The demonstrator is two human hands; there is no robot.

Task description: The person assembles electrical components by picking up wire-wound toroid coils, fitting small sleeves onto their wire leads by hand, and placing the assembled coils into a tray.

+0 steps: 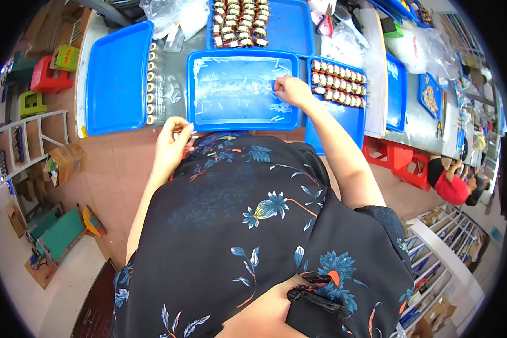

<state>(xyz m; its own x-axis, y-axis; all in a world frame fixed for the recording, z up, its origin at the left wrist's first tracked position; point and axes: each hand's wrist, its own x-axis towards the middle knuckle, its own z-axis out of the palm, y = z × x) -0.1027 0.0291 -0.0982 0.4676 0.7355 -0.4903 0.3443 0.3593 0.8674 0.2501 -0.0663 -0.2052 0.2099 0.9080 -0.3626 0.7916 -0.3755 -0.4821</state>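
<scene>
My left hand (173,141) is closed in a pinch just off the front left corner of a shallow blue tray (191,93). A small part with a pale tip (193,132) shows at its fingertips; the rest is hidden by the fingers. Over the right side of the same tray, my right hand (292,91) has its fingers pressed together, and whatever they may hold is hidden. Short clear tube pieces (280,107) lie scattered in the tray, thickest around my right hand. On its right, another blue tray (335,121) bears rows of small cream-and-dark-red wound parts (338,84).
A row of cream-ended parts (151,84) stands beside a blue tray (118,84) on the left. Behind, a blue tray (290,25) carries more wound parts (239,22). Red-handled pliers (325,23) and plastic bags (343,48) lie at the back right. A person in red (453,186) is farther right.
</scene>
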